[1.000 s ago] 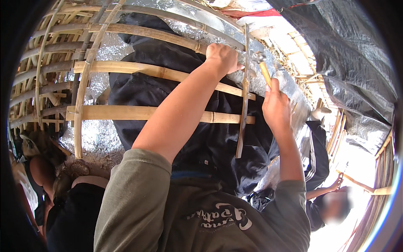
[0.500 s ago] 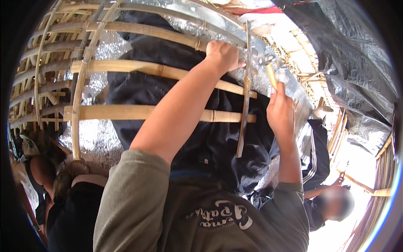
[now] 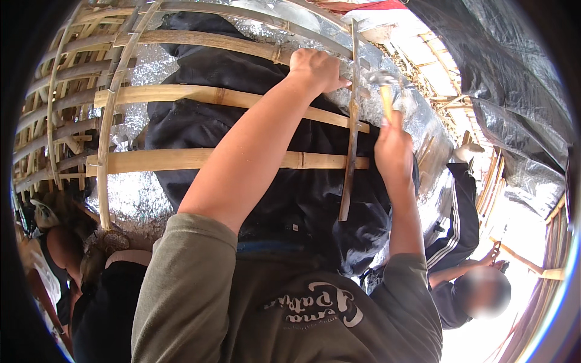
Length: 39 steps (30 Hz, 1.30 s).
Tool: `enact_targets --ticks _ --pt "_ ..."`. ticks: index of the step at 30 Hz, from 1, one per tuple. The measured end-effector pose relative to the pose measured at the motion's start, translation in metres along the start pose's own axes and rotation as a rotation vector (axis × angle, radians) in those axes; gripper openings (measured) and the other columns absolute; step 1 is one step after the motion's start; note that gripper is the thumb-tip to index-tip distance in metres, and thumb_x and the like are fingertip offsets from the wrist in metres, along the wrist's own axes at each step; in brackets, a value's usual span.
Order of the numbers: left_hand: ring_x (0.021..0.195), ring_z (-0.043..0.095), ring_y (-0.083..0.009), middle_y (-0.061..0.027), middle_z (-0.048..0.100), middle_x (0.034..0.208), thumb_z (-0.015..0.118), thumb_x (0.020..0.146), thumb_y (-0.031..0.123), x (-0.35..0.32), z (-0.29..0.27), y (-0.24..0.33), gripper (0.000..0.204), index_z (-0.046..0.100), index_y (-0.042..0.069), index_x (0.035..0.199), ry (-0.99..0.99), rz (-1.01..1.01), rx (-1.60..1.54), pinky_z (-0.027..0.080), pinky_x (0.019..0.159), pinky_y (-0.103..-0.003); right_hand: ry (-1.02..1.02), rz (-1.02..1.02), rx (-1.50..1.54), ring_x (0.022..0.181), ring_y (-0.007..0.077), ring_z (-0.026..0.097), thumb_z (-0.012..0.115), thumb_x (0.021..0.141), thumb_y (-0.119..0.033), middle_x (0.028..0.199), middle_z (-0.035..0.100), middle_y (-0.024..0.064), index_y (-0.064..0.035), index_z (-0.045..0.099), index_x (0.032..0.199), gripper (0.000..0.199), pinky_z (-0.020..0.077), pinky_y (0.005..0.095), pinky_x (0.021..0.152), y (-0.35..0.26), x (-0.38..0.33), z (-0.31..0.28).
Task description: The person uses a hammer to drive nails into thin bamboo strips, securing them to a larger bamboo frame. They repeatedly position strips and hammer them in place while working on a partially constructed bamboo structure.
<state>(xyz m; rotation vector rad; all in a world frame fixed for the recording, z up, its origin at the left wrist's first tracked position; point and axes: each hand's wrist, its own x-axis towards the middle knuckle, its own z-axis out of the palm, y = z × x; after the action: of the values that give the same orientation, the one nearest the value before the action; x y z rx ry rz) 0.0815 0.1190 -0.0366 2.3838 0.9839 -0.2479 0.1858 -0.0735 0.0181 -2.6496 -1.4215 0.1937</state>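
Note:
My left hand (image 3: 316, 68) reaches out to the far side and is closed around the right end of a bamboo slat (image 3: 224, 45), beside an upright bamboo strip (image 3: 350, 163) that crosses the slats' ends. To the right of that strip, my right hand (image 3: 394, 148) grips a hammer (image 3: 386, 101) by its yellowish handle. The hammer's head is blurred, close to the upright strip. Two more pale slats, a middle one (image 3: 181, 94) and a nearer one (image 3: 151, 160), run left from the strip, passing under my left forearm.
Black cloth (image 3: 321, 202) drapes over my lap under the slats, with silvery sheeting (image 3: 136, 192) around it. A bamboo lattice (image 3: 66, 109) extends at the left. Another person (image 3: 463, 296) sits at the right, and a second person (image 3: 63, 260) is at the lower left. Dark tarpaulin (image 3: 514, 78) hangs at upper right.
My right hand and the hammer have shifted slightly left and up, toward the upright strip. The slats and my left hand sit slightly higher and farther left in view; its grip looks unchanged.

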Motion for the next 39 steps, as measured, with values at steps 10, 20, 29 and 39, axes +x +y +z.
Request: enact_targets --ticks 10,20,29,39 --pt "0.112 0.067 -0.0254 -0.0077 0.073 0.113 0.058 0.091 0.066 0.002 0.002 0.003 0.058 0.075 0.013 0.11 -0.041 -0.021 0.01 0.053 0.093 -0.04 -0.048 -0.001 0.026 0.073 0.0514 0.063 0.046 0.104 -0.019 0.073 0.063 0.0311 -0.0025 0.05 0.11 0.017 0.0482 0.0573 0.061 0.006 -0.001 0.029" --pt "0.106 0.07 -0.0302 -0.0126 0.074 0.107 0.057 0.089 0.069 0.014 0.019 -0.005 0.064 0.075 0.009 0.105 0.059 0.006 -0.011 0.052 0.095 -0.046 0.027 0.16 0.106 0.07 0.0404 0.068 0.044 0.106 -0.022 0.08 0.066 0.0267 0.0017 0.057 0.105 0.027 0.0515 0.0431 0.06 0.027 0.0 0.042" --pt "0.111 0.067 -0.0237 -0.0066 0.072 0.115 0.057 0.091 0.067 0.005 0.006 0.001 0.061 0.074 0.012 0.109 -0.041 -0.029 0.05 0.051 0.097 -0.039 0.101 0.029 -0.015 0.068 0.0234 0.066 0.048 0.106 -0.022 0.075 0.064 0.0203 0.0034 0.058 0.103 0.027 0.0526 0.0382 0.064 0.023 -0.006 0.046" --pt "0.112 0.067 -0.028 -0.0092 0.072 0.114 0.054 0.091 0.069 0.002 0.013 0.0 0.064 0.074 0.013 0.112 0.041 -0.017 0.087 0.052 0.096 -0.042 -0.185 0.208 0.266 0.075 0.0405 0.069 0.038 0.108 -0.025 0.082 0.068 0.024 0.0008 0.057 0.108 0.032 0.053 0.0458 0.065 0.042 0.006 0.04"
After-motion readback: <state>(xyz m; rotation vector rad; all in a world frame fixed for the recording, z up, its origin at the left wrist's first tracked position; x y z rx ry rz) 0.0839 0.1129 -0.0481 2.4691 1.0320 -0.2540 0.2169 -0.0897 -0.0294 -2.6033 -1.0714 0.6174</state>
